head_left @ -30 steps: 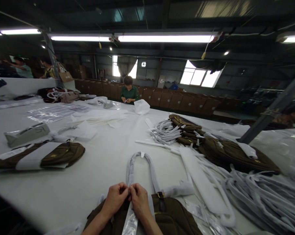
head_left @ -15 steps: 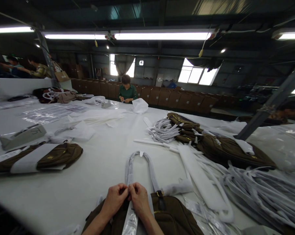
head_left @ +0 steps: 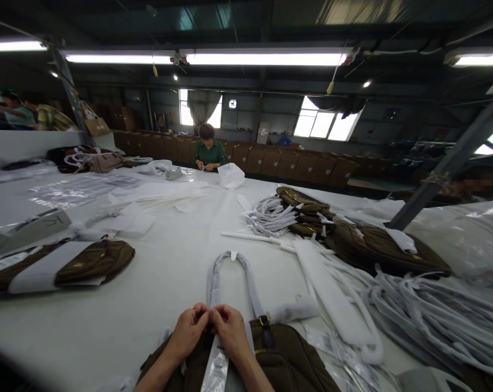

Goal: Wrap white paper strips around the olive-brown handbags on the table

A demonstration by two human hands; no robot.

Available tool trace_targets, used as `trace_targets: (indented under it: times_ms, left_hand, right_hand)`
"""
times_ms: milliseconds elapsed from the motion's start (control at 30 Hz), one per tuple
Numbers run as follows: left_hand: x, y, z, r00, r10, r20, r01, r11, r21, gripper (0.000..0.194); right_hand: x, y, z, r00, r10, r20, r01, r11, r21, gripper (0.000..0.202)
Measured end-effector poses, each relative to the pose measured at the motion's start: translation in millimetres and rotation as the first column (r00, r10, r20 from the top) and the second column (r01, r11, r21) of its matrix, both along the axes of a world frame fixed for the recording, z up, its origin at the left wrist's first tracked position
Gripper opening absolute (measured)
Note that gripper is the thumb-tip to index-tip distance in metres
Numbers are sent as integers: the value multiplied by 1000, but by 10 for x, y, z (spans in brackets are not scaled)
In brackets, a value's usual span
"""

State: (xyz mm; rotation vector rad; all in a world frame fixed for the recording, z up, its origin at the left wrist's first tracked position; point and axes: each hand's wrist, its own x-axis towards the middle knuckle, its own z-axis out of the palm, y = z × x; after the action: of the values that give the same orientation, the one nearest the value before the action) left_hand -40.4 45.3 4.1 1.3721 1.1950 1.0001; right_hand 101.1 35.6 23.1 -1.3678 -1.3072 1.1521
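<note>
A dark olive-brown bag (head_left: 291,354) lies at the table's near edge, in front of me. Its handle (head_left: 252,286) stands out in an arch, wrapped in pale grey padding with a small white piece at the top. At the left foot of that handle, my left hand (head_left: 189,329) is closed in a pinch. Right beside it, almost touching, my right hand (head_left: 232,332) also pinches there. The fingertips cover the exact spot they grip. Below them a shiny clear plastic sleeve (head_left: 215,370) runs down over the bag. A gold-coloured buckle (head_left: 264,322) shows at the handle's right foot.
On the left lies another brown bag (head_left: 97,264) with a white band. To the right are stacked brown bags (head_left: 377,247), white foam strips (head_left: 332,294) and a heap of grey wrapped straps (head_left: 438,321). Across the white table (head_left: 164,288) sits a person in green (head_left: 211,154).
The view has shifted slightly, so the surroundings sit a little further left. Both hands stay pinched at the same foot of the handle, with only small finger movement.
</note>
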Motion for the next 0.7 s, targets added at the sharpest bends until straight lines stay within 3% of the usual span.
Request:
trace_targets:
  times_ms: [133, 367, 533, 700]
  left_hand:
    - [-13, 8, -6, 992, 20, 128, -11, 997, -75, 28]
    - [-88, -18, 77, 936, -88, 341, 142, 980, -137, 36]
    - [-115, -34, 100, 840, -39, 540, 140, 979, -147, 36]
    - [-189, -19, 94, 720, 73, 690, 98, 974, -205, 24]
  right_hand:
    - [16, 8, -31, 1000, -9, -8, 8, 999, -31, 26]
    - [87, 70, -90, 992, 42, -122, -59, 989, -139, 30]
    - [207, -28, -9, 982, 118, -146, -145, 970, -196, 35]
    - [295, -181, 127, 992, 124, -1, -123, 984, -130, 23]
